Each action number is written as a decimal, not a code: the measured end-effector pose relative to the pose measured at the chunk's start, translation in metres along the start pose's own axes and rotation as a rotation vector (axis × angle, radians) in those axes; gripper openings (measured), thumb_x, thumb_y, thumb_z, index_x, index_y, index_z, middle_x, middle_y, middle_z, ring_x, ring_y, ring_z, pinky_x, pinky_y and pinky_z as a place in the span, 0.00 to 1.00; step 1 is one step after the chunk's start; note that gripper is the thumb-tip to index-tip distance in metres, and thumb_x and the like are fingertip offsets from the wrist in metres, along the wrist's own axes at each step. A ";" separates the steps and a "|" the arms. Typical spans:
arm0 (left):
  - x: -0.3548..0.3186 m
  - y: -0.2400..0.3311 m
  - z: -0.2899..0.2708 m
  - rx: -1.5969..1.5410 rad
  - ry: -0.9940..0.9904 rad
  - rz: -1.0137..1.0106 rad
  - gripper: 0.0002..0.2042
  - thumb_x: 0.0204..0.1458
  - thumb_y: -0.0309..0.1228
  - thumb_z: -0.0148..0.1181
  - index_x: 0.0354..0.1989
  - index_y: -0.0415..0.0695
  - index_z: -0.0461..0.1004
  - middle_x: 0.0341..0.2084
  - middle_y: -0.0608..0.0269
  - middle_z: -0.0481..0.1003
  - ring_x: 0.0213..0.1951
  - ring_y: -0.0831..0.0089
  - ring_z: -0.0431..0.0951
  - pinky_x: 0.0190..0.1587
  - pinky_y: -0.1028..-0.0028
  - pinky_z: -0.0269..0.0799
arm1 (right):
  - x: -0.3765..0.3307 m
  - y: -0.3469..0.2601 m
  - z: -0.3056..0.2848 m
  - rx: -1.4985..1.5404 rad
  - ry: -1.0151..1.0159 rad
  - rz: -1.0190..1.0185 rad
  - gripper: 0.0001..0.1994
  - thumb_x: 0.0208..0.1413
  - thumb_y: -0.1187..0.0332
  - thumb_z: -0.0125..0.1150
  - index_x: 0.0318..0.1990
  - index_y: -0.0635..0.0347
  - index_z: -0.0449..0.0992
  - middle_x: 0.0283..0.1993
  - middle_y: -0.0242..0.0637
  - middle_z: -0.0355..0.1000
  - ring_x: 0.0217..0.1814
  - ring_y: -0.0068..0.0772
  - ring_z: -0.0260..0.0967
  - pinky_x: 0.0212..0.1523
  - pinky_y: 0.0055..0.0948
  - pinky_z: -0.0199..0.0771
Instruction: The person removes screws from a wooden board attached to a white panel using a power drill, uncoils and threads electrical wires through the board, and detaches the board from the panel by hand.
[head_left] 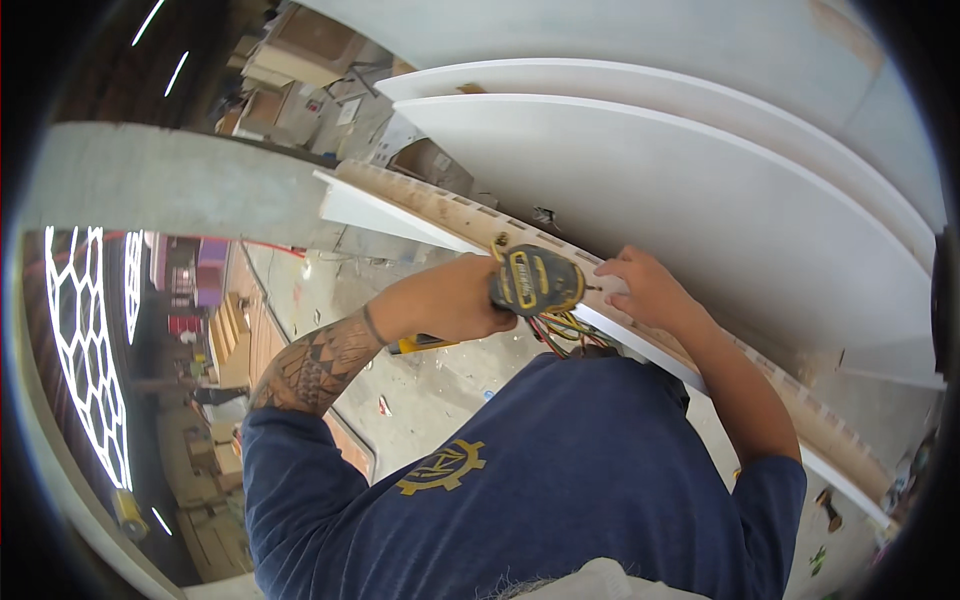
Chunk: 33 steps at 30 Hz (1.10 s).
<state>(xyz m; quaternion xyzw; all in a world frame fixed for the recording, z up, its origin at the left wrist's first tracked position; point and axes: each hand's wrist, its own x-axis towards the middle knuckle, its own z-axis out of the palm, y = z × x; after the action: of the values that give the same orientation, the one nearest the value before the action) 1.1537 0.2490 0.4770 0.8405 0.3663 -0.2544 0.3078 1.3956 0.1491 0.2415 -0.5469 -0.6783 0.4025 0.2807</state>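
Across the middle of the head view, a long bare-wood strip [430, 206] runs diagonally from upper left to lower right, with a row of slots along one edge and a white panel [395, 226] against its near side. Power drill [541, 280], black and yellow, sits over the strip near mid-length, nose pointing right. Left grip [468, 298]: closed round the drill. Right grip [650, 292]: fingers parted, lying at the strip just beyond the drill's nose, nothing seen pinched between them; contact with the bit cannot be told.

Bundle of coloured wires [565, 328] shows below the drill, close to the person's shirt [540, 450]. Beyond the strip stand two large white boards [640, 170], one behind the other, apart from the drill. Floor [430, 395] under the strip carries small scraps.

Progress, as judged: strip and panel already lie together along their length, so the positioning looks done. Work at the drill's spot reads as in hand, not finished, since drill and both hands are gathered there. Fasteners elsewhere along the strip too small to make out; number of spots done or left cannot be told
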 end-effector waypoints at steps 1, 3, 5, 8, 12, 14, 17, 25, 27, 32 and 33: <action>-0.003 0.004 -0.001 -0.029 -0.018 -0.012 0.16 0.55 0.31 0.69 0.50 0.37 0.79 0.42 0.43 0.83 0.45 0.45 0.83 0.51 0.56 0.79 | 0.005 0.001 0.004 -0.012 -0.011 -0.026 0.22 0.53 0.69 0.75 0.57 0.51 0.82 0.54 0.46 0.72 0.63 0.52 0.69 0.64 0.48 0.73; -0.007 0.006 0.003 -0.066 -0.019 -0.029 0.15 0.55 0.31 0.69 0.48 0.37 0.79 0.40 0.43 0.83 0.44 0.44 0.83 0.50 0.56 0.79 | 0.013 -0.001 0.010 -0.063 -0.002 -0.031 0.18 0.51 0.68 0.78 0.50 0.52 0.83 0.47 0.41 0.72 0.53 0.47 0.72 0.55 0.45 0.74; -0.010 0.001 0.009 -0.078 0.011 0.051 0.14 0.55 0.31 0.69 0.46 0.36 0.80 0.36 0.43 0.84 0.41 0.45 0.84 0.48 0.57 0.79 | 0.018 -0.004 0.013 -0.095 -0.021 -0.024 0.16 0.50 0.69 0.79 0.48 0.52 0.84 0.45 0.40 0.73 0.52 0.46 0.72 0.53 0.45 0.74; -0.014 -0.004 0.011 -0.125 -0.022 0.001 0.14 0.54 0.30 0.69 0.45 0.36 0.80 0.35 0.43 0.83 0.40 0.47 0.84 0.47 0.57 0.79 | 0.026 -0.010 0.014 -0.164 -0.086 0.024 0.13 0.50 0.68 0.78 0.44 0.51 0.86 0.45 0.39 0.74 0.54 0.46 0.71 0.57 0.44 0.74; -0.019 -0.016 0.018 -0.181 0.022 0.012 0.14 0.54 0.31 0.70 0.46 0.36 0.80 0.36 0.42 0.83 0.40 0.47 0.84 0.46 0.57 0.79 | 0.030 -0.004 0.014 -0.175 -0.114 0.018 0.07 0.51 0.67 0.77 0.37 0.52 0.87 0.41 0.39 0.75 0.53 0.47 0.72 0.60 0.44 0.74; -0.021 -0.024 0.020 -0.158 0.062 0.035 0.15 0.54 0.31 0.70 0.47 0.36 0.81 0.37 0.42 0.84 0.40 0.46 0.84 0.46 0.58 0.79 | 0.031 -0.001 0.016 -0.159 -0.098 -0.033 0.05 0.51 0.68 0.76 0.35 0.53 0.87 0.39 0.40 0.75 0.51 0.48 0.73 0.59 0.45 0.73; -0.022 -0.032 0.023 -0.197 0.139 0.067 0.15 0.53 0.36 0.68 0.37 0.33 0.81 0.29 0.39 0.82 0.36 0.43 0.84 0.44 0.56 0.79 | 0.032 -0.001 0.015 -0.141 -0.057 -0.105 0.03 0.52 0.69 0.75 0.34 0.53 0.86 0.36 0.42 0.74 0.47 0.49 0.73 0.58 0.45 0.72; -0.068 -0.035 -0.038 -0.465 0.263 -0.241 0.22 0.51 0.34 0.73 0.55 0.40 0.81 0.34 0.54 0.85 0.25 0.65 0.82 0.35 0.66 0.80 | 0.057 -0.017 0.010 -0.127 0.157 -0.081 0.04 0.60 0.71 0.67 0.40 0.59 0.85 0.41 0.45 0.80 0.51 0.50 0.74 0.55 0.47 0.75; -0.067 -0.049 -0.046 -0.379 0.329 -0.241 0.23 0.51 0.34 0.73 0.56 0.41 0.80 0.34 0.55 0.85 0.22 0.70 0.81 0.31 0.71 0.80 | 0.071 -0.023 0.013 0.087 0.187 0.053 0.07 0.63 0.75 0.59 0.43 0.62 0.83 0.42 0.48 0.81 0.48 0.51 0.77 0.54 0.48 0.77; -0.045 -0.077 -0.041 -0.268 0.243 -0.190 0.18 0.52 0.35 0.72 0.49 0.39 0.82 0.34 0.54 0.83 0.29 0.67 0.84 0.33 0.68 0.81 | 0.103 -0.037 0.029 0.174 0.233 0.032 0.12 0.66 0.70 0.51 0.40 0.65 0.82 0.40 0.52 0.82 0.46 0.57 0.80 0.50 0.52 0.78; -0.038 -0.079 -0.037 -0.239 0.230 -0.200 0.17 0.53 0.35 0.72 0.48 0.39 0.82 0.33 0.52 0.82 0.31 0.64 0.84 0.35 0.66 0.81 | 0.109 -0.039 0.031 0.147 0.178 0.090 0.12 0.67 0.69 0.51 0.40 0.64 0.82 0.40 0.52 0.82 0.46 0.56 0.80 0.50 0.51 0.78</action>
<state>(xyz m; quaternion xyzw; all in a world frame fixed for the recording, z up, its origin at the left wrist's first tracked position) 1.0770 0.3000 0.5010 0.7808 0.5083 -0.1407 0.3349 1.3236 0.2436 0.2520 -0.5881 -0.5941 0.4134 0.3609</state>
